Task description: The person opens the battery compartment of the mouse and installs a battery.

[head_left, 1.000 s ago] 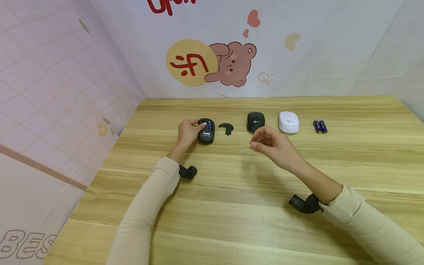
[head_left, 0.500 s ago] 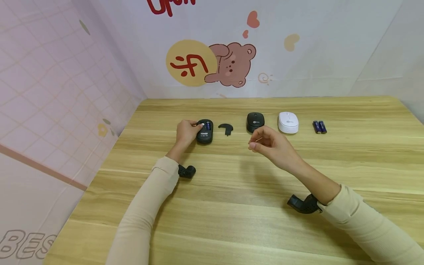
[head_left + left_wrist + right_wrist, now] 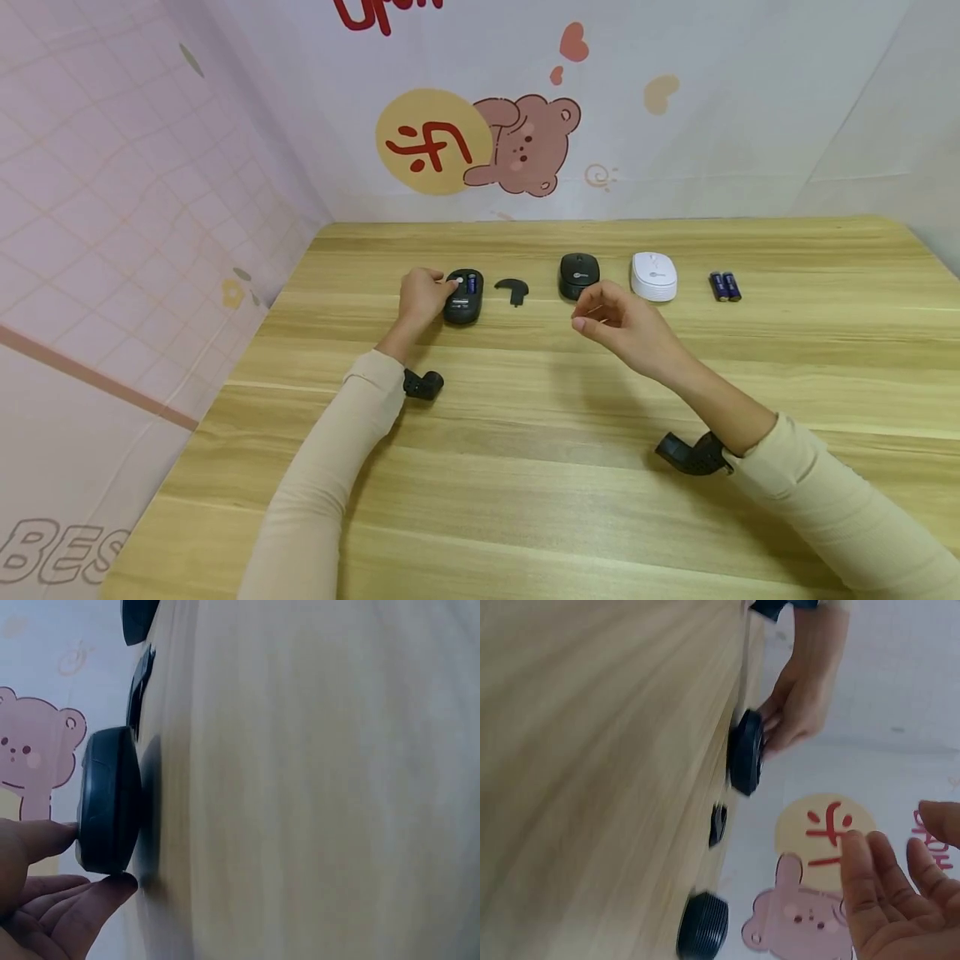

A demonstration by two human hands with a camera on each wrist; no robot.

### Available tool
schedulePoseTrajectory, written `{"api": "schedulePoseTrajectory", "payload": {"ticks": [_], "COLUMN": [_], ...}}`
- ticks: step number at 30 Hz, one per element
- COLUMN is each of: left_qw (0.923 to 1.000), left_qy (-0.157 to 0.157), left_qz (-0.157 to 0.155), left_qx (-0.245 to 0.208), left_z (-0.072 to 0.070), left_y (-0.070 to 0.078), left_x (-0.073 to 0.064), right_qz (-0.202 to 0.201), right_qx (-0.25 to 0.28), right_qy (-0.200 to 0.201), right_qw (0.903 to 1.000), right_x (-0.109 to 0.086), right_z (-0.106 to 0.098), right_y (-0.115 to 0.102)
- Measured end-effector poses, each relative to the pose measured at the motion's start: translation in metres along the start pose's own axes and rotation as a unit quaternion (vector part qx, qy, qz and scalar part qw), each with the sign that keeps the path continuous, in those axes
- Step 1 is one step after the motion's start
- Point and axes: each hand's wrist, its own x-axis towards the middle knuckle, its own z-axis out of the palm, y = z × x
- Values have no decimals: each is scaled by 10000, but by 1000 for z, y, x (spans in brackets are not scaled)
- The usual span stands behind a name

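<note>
My left hand (image 3: 422, 297) pinches the left edge of a black computer mouse (image 3: 462, 312) between thumb and fingers. The mouse is turned underside up, its battery compartment uncovered with a blue battery (image 3: 472, 283) inside. In the left wrist view, a shadow lies beside the mouse (image 3: 109, 799), and it looks slightly raised from the table. Just right of it lies a curved black battery cover (image 3: 513, 290) with a tab. Above the table, in front of a second black mouse (image 3: 580, 273), hovers my right hand (image 3: 626, 329); its fingers bend loosely around nothing.
A white mouse (image 3: 654, 275) sits right of the second black mouse. Farther right, two blue batteries (image 3: 725, 287) lie side by side on the wooden table (image 3: 480, 492). Behind the table hangs a white backdrop (image 3: 720, 150) with a printed bear.
My left hand and the mouse it holds have shifted slightly left. The right hand has drifted a little to the right. The other things lie where they were.
</note>
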Motion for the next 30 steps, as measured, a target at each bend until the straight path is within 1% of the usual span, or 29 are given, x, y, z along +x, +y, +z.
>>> {"api": "schedulePoseTrajectory", "payload": {"ticks": [2, 4, 7, 9, 10, 12, 15, 17, 18, 19, 20, 22, 24, 26, 27, 30], "left_qw": [10000, 9998, 9988, 9973, 9963, 9920, 9792, 9727, 9719, 9731, 9758, 9813, 9831, 9816, 9795, 9698], "left_qy": [33, 133, 364, 535, 618, 782, 980, 1026, 995, 892, 722, 258, -260, -733, -912, -1395], "left_qz": [-4, 69, 248, 467, 588, 907, 1406, 1649, 1752, 1808, 1814, 1785, 1765, 1755, 1794, 1983], "left_qx": [30, 91, 235, 161, 54, -394, -1088, -1267, -1216, -1119, -989, -665, -410, -168, -47, 275], "left_z": [0, 0, -1, 0, 0, 3, 9, 14, 16, 19, 21, 27, 34, 40, 44, 55], "left_y": [2, 4, 7, 10, 12, 16, 25, 31, 35, 39, 43, 51, 59, 65, 67, 74], "left_x": [0, -1, -1, -2, -3, -4, -5, -5, -5, -5, -5, -6, -7, -8, -8, -11], "right_qz": [-44, -51, 83, 180, 219, 296, 469, 636, 736, 845, 948, 1101, 1178, 1200, 1194, 1168], "right_qx": [-433, -808, -1176, -1371, -1433, -1524, -1544, -1465, -1418, -1369, -1336, -1319, -1438, -1588, -1656, -1816], "right_qy": [-14, -27, -82, -100, -120, -171, -251, -283, -297, -306, -317, -369, -448, -510, -531, -571], "right_qw": [9991, 9967, 9930, 9903, 9894, 9877, 9866, 9868, 9867, 9865, 9860, 9844, 9816, 9786, 9775, 9747], "right_x": [4, 8, 15, 20, 23, 28, 38, 47, 51, 55, 58, 65, 70, 75, 78, 83], "right_z": [-5, -11, -20, -25, -27, -30, -33, -35, -35, -36, -36, -36, -34, -31, -29, -24], "right_y": [5, 12, 22, 28, 31, 36, 43, 48, 50, 52, 54, 57, 60, 63, 64, 66]}}
